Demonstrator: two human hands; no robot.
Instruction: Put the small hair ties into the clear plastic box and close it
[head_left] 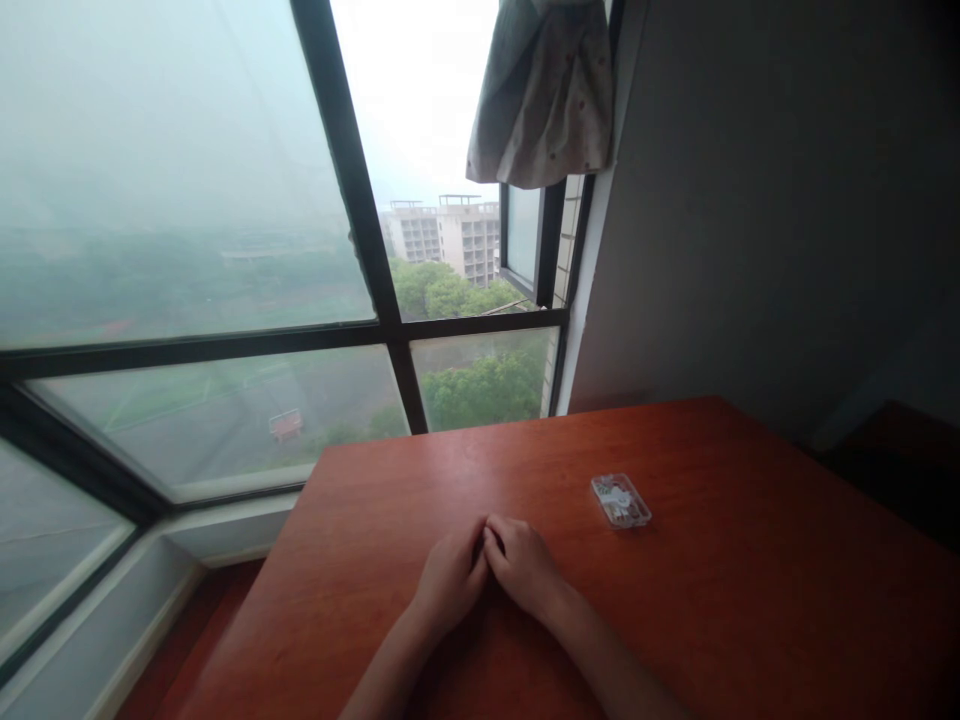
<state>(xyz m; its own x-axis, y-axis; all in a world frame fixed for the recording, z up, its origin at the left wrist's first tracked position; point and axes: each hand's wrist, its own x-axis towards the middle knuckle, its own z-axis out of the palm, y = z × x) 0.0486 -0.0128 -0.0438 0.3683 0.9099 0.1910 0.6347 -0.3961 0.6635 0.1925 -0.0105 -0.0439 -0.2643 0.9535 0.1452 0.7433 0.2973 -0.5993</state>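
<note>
My left hand [452, 572] and my right hand [522, 563] rest on the reddish-brown wooden table [360, 560], their fingertips meeting. The fingers of both are curled and closed, and no object shows in either. Undersides of the fingers are hidden from me. To the right of my right hand, and apart from it, lies a small clear plastic box [621, 501] with small pale and greenish pieces inside that I cannot make out.
Beyond the table stands a dark-framed window [390, 330] with one sash swung outward. A bunched curtain [544, 100] hangs at its upper right. A grey wall [735, 220] rises behind the table's right side. A white ledge [232, 530] runs below the window.
</note>
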